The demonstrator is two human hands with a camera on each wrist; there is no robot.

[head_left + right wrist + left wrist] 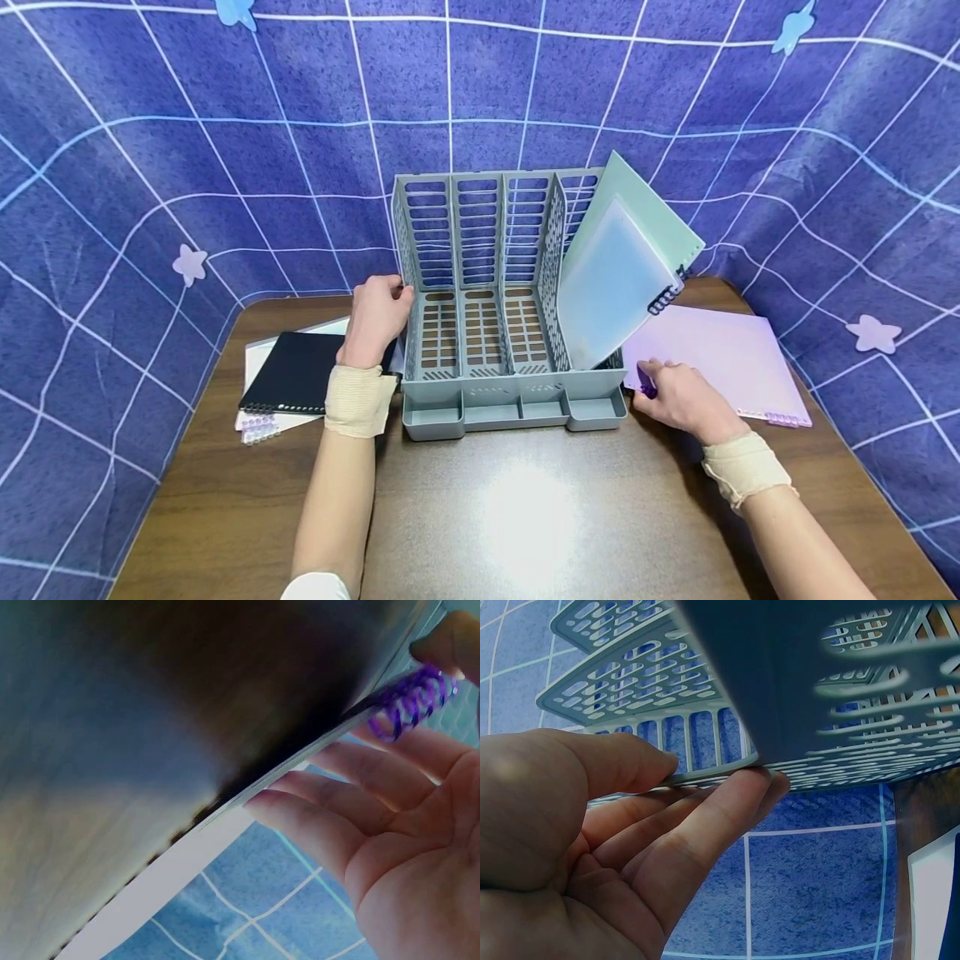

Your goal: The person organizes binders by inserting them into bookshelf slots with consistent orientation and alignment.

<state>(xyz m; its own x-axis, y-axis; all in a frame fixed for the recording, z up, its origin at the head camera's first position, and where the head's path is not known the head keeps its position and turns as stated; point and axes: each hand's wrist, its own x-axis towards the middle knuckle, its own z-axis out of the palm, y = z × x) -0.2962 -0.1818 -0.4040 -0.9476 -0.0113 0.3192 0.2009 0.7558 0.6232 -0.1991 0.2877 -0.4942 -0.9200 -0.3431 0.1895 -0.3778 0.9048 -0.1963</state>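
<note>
A grey file organizer (pixel 486 385) with upright dividers and small front trays stands on the table. At its left side my left hand (pixel 375 321) pinches the edge, thumb on one face and fingers on the other in the left wrist view (pixel 667 825). On the right, a purple loose-leaf notebook (pixel 720 350) lies flat. My right hand (pixel 686 400) pinches its near left corner by the purple binding rings (pixel 412 705), fingers on the cover and thumb on the opposite side. Leaning in the organizer's rightmost slot are a pale blue notebook (pixel 611 283) and a green one (pixel 637 196).
Left of the organizer, a black notebook (pixel 288 371) lies over white notebooks (pixel 258 354) with clear rings. The brown wooden table (pixel 465 517) extends in front. A blue curtain (pixel 487 83) with a grid pattern hangs behind and around the sides.
</note>
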